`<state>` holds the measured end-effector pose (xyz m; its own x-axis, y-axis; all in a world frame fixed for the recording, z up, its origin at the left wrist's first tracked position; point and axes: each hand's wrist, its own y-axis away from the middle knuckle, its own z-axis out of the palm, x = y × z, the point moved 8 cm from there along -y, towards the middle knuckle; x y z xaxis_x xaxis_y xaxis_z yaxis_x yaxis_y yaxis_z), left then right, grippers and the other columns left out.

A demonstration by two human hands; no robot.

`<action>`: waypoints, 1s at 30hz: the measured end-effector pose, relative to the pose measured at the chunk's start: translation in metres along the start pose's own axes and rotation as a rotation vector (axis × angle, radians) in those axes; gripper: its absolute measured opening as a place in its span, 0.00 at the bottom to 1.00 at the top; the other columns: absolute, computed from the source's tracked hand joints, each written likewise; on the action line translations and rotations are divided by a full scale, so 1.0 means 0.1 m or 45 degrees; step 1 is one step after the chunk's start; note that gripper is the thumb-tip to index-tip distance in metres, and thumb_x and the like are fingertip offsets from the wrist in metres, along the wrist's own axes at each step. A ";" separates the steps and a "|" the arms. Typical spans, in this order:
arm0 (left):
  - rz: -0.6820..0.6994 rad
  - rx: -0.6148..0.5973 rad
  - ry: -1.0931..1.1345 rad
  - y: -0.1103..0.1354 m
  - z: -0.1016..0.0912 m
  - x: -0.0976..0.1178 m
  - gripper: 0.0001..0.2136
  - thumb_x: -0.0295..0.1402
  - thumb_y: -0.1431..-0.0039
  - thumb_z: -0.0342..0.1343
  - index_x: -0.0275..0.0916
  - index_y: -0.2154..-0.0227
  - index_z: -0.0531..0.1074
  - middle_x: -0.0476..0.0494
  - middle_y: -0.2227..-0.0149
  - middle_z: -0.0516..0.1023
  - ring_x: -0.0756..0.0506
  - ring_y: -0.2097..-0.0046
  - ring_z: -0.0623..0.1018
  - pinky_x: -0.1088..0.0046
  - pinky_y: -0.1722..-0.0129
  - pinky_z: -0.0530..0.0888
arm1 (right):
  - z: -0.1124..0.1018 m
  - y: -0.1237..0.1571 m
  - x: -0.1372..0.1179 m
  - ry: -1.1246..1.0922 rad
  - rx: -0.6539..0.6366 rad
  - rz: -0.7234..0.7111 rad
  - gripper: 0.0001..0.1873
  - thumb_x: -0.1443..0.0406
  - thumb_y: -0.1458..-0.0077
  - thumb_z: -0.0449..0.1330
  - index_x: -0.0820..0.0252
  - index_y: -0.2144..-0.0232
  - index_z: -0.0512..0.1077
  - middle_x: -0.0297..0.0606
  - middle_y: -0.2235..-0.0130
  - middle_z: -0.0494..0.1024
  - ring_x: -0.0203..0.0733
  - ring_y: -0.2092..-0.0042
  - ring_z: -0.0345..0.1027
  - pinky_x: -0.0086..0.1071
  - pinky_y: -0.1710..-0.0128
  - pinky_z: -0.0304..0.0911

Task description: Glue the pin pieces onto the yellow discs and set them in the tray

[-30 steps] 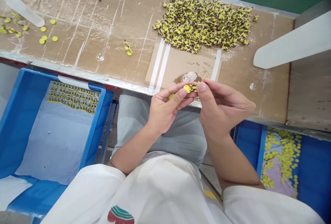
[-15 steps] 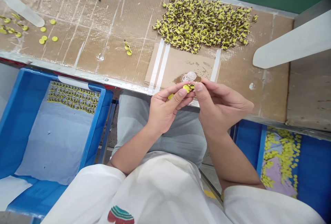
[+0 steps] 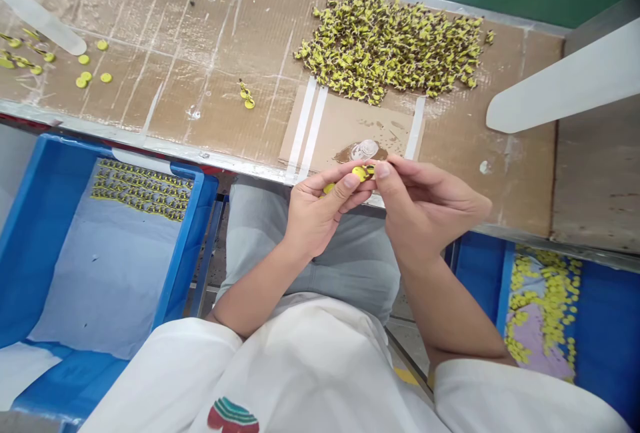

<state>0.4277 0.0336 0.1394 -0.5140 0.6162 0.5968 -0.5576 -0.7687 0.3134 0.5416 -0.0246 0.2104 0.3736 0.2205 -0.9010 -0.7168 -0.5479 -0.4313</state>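
Observation:
My left hand (image 3: pixel 317 209) is closed, pinching a small yellow disc (image 3: pixel 359 173) between thumb and fingers. A second yellow disc (image 3: pixel 329 188) peeks out between its curled fingers. My right hand (image 3: pixel 425 203) meets it, thumb and forefinger pinched on a tiny yellow-and-dark figure (image 3: pixel 369 171), which touches or nearly touches the disc; fingertips hide part of it. Just beyond the hands, a whitish, wet-looking blob (image 3: pixel 365 149) lies on a taped cardboard sheet (image 3: pixel 345 119). Behind that spreads a large heap of small yellow-and-dark figures (image 3: pixel 395 46).
On the left, a blue bin (image 3: pixel 173 273) holds rows of figures on a pale sheet. At lower right, another blue bin (image 3: pixel 607 326) contains many yellow discs. Loose discs (image 3: pixel 103 45) lie on the table's left. White bars (image 3: pixel 565 79) jut in from both sides.
Both hands keep nearly the same pose at the same spot. Slightly more of the dark-and-yellow figure shows beside the disc. The view has shifted a little.

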 end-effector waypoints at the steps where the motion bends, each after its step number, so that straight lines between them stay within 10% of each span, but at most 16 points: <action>1: 0.002 -0.006 -0.003 0.00 0.00 0.00 0.10 0.38 0.47 0.69 0.44 0.61 0.83 0.49 0.58 0.86 0.50 0.60 0.85 0.78 0.54 0.79 | 0.00 0.00 0.01 -0.007 0.006 0.012 0.06 0.65 0.50 0.72 0.53 0.66 0.82 0.32 0.67 0.84 0.39 0.67 0.80 0.34 0.65 0.79; 30: 0.025 0.022 -0.025 -0.01 0.00 0.01 0.09 0.38 0.47 0.69 0.45 0.62 0.84 0.50 0.59 0.86 0.50 0.60 0.85 0.77 0.56 0.80 | 0.00 0.01 -0.01 0.039 -0.055 -0.036 0.08 0.66 0.50 0.72 0.53 0.64 0.82 0.33 0.66 0.84 0.40 0.65 0.80 0.35 0.61 0.79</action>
<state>0.4276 0.0346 0.1399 -0.5119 0.5977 0.6170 -0.5361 -0.7835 0.3142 0.5405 -0.0251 0.2109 0.4117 0.2116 -0.8864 -0.6801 -0.5761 -0.4534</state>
